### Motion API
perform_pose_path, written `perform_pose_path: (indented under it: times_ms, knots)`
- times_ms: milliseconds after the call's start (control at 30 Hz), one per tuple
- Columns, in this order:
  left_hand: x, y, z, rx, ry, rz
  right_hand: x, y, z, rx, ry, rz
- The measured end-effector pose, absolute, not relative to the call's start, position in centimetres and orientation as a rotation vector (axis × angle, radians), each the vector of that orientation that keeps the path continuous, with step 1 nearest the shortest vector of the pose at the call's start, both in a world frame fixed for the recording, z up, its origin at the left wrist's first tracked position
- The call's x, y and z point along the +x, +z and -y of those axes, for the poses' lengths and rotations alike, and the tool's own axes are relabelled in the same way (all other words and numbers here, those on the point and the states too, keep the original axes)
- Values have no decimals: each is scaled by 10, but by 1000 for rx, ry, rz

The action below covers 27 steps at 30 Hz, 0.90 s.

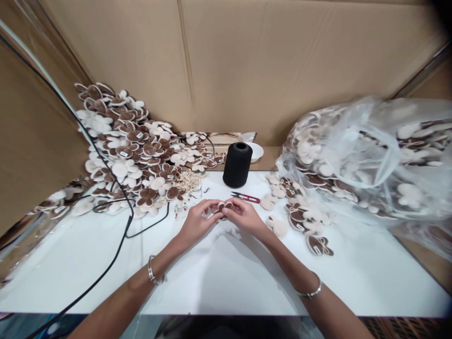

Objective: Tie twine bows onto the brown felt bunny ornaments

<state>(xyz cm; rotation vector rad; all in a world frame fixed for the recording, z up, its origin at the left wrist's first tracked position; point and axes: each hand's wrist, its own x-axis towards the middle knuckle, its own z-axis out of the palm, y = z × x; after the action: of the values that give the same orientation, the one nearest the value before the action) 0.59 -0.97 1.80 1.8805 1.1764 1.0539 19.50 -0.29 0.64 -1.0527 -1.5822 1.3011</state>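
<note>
Between both hands is a small brown and cream felt piece [228,205], shaped with rounded lobes, mostly covered by fingers. My left hand [203,217] pinches its left side, and my right hand [244,215] grips its right side with thumb and fingers. Just beyond my right fingers lies a pair of red-handled thread snips [246,197]. Behind them a black thread cone [237,165] stands upright. To the right of my right hand are loose felt pieces [299,217], some with cream bows; one tagged piece with a bow [319,246] lies nearest the front.
A large heap of brown and cream felt pieces [123,150] rises at left, beside a small pile of cream cord [189,181]. At right sits a clear plastic bag [363,155] full of pieces. A black cable [122,242] crosses the left side. A white bowl [256,151] stands behind the cone.
</note>
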Motion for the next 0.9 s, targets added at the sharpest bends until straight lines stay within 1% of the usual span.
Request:
perform_pose_path:
  times_ms: [100,200,367,500,600,767,900]
  knots:
    - [6,16,7,1563,1054,-1110,198,3,1,-1021,1521,1404]
    - [6,15,4,1383,1073,-982,199,4,0,-964,1578,1289]
    - [5,14,4,1387,982,-1013,197,2,2,-935,1538,1307]
    - [4,17,7,1701,923,-1137,196,2,4,-935,1434,1406]
    - [3,22,9,1880,912,-1097,197,3,5,-946,1344,1490]
    - [0,26,6,1714,848,-1051,197,5,5,-900,1386,1467]
    - [1,22,3,1528,868,-974,196,6,4,-850,1440,1419]
